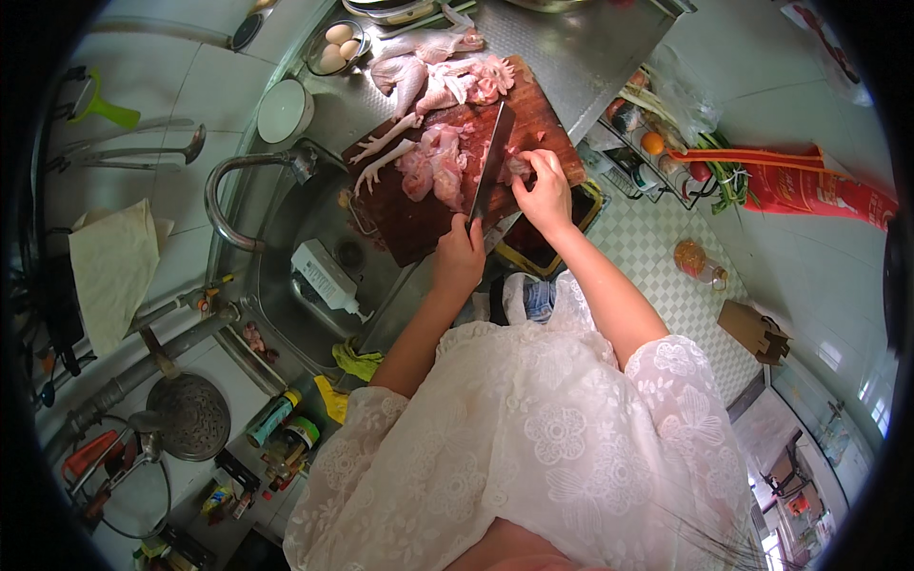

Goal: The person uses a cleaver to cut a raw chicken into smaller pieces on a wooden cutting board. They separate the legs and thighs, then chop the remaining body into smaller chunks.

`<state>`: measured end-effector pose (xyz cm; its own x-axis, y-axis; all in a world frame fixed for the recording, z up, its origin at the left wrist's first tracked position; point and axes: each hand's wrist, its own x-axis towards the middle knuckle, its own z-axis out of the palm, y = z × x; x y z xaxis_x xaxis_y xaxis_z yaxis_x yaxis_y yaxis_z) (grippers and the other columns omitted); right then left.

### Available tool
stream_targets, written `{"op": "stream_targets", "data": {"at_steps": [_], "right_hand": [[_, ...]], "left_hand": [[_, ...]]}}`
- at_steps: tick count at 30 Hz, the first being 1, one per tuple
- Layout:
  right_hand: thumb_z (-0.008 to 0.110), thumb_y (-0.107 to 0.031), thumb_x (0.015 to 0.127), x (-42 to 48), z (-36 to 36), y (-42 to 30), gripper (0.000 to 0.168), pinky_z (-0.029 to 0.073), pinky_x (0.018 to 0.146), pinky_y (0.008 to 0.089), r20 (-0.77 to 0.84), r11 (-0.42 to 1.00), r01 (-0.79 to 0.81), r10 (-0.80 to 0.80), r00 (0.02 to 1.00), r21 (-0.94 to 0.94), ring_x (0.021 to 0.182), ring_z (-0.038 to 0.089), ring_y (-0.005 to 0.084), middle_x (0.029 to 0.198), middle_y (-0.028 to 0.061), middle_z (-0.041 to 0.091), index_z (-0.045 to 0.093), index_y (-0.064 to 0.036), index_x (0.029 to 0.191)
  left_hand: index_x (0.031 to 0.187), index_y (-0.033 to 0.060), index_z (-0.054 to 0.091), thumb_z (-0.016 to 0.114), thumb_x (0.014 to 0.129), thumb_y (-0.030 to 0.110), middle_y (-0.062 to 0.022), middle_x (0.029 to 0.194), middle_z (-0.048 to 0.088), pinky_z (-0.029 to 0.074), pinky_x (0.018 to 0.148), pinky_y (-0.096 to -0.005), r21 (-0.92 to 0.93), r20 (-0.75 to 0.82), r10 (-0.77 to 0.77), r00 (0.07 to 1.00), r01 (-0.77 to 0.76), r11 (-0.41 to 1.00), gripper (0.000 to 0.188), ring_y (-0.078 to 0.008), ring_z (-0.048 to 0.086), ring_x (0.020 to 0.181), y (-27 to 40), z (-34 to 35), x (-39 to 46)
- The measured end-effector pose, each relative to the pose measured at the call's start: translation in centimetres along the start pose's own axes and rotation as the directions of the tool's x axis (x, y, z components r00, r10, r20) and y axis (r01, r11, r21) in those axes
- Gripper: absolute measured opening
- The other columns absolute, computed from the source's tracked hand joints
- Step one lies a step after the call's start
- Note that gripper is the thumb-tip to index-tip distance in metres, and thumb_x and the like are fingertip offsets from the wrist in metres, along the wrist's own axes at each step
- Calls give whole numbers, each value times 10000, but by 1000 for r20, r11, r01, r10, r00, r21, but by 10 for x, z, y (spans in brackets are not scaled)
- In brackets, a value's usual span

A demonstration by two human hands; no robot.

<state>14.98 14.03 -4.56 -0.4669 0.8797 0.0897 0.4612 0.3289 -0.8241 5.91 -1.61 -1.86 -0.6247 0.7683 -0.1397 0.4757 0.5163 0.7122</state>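
Note:
Low on a wooden cutting board (400,228), my left hand (458,253) is closed around the handle of a kitchen knife (494,157), its broad blade pointing away from me. To the right of the blade, the fingers of my right hand (546,189) pinch a piece of raw meat (518,168) against the board. Cut raw poultry pieces (435,168) lie left of the knife, beside two chicken feet (378,168). A chicken head with its comb (496,75) and more plucked poultry (425,46) rest at the far side, partly on the steel counter.
A sink (278,271) with a curved faucet (214,193) and a white bottle (325,278) lies left of the board. A white bowl (285,112) and a bowl of eggs (335,50) stand beyond it. On the right are a wire rack (643,182) with vegetables and a black bin (543,250) below.

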Motion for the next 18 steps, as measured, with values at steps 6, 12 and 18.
{"op": "stream_targets", "data": {"at_steps": [6,12,18], "right_hand": [[645,-24,781,-4,-20,19,251,524,732,339,-57,997,-60,62,996,51,803,639,224,1054,88,583,632,-58,1029],[642,-29,824,-19,-42,41,144,510,652,314,-82,981,-157,167,983,115,684,630,197,906,98,635,659,-31,967],[621,-20,836,-28,-46,51,131,499,630,304,-100,966,-197,215,971,165,651,620,183,865,92,644,668,-27,958]], "left_hand": [[949,34,519,545,962,202,-251,693,616,455,552,-537,13,-46,93,995,-92,996,171,-463,610,660,3,1,-2],[962,39,527,546,959,217,-255,691,616,465,568,-544,126,31,14,999,-18,992,179,-467,615,675,6,2,1],[921,21,577,573,947,206,-269,692,609,470,570,-532,25,-50,56,997,-55,998,186,-481,610,693,38,-16,29]]}}
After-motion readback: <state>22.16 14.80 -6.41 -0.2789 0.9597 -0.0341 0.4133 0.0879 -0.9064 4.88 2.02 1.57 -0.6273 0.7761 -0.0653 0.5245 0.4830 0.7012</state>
